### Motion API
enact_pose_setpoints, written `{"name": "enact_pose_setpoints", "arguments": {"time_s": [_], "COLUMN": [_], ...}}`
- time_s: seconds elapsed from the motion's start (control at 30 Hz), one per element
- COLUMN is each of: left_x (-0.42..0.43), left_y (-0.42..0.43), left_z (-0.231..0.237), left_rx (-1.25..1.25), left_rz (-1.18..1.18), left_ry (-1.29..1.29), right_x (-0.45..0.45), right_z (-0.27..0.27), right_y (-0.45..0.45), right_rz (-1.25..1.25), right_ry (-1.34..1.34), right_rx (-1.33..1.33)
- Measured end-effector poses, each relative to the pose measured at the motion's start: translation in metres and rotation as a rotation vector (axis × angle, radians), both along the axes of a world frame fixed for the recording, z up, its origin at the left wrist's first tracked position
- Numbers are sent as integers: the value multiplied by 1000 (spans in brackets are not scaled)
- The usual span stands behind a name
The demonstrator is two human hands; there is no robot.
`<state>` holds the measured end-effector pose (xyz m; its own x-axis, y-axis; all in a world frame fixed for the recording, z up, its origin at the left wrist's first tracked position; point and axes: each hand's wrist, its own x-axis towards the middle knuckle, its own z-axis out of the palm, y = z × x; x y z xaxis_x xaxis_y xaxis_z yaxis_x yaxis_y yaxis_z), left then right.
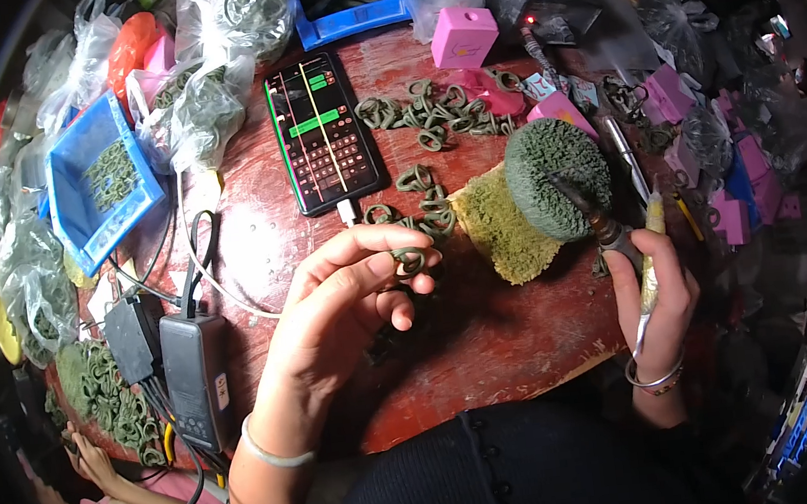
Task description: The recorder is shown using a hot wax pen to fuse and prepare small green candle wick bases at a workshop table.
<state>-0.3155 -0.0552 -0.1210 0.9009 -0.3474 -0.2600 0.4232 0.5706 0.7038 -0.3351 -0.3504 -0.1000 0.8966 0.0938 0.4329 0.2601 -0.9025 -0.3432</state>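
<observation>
Between the thumb and fingers of my left hand (349, 294) is a small dark green ring (408, 259), perhaps of wax. My right hand (655, 292) grips a pen-like tool with a dark tip (579, 200) and a yellowish wrapped handle (651, 277); whether these are one tool or two I cannot tell. The dark tip lies over a round, rough green pad (549, 163). Under the pad's left edge is a yellow-green textured piece (501, 231). More green rings (444, 111) are scattered on the red table (532, 349) beyond my left hand.
A lit smartphone (323, 135) with a cable lies beyond my left hand. Blue bins (148, 205), plastic bags, black power adapters (197, 377) and a ring pile (113, 400) are at left. Pink blocks (464, 37) stand at the back and right. Another person's arm (138, 501) shows lower left.
</observation>
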Motion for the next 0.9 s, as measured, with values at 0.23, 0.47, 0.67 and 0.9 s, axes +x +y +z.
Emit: {"name": "enact_pose_setpoints", "arguments": {"time_s": [0.23,0.47,0.67,0.9], "left_x": [1,3,0,0], "left_y": [-3,5,0,-1], "left_z": [-2,-10,-8,-5], "left_rx": [39,-162,-109,-42], "left_rz": [-4,-73,-35,-19], "left_ry": [19,30,51,69], "right_x": [-6,5,8,8], "right_z": [3,-11,-16,-16], "right_y": [14,44,50,49], "right_rz": [187,384,386,371], "right_ry": [79,81,82,89], "right_rx": [209,302,274,271]}}
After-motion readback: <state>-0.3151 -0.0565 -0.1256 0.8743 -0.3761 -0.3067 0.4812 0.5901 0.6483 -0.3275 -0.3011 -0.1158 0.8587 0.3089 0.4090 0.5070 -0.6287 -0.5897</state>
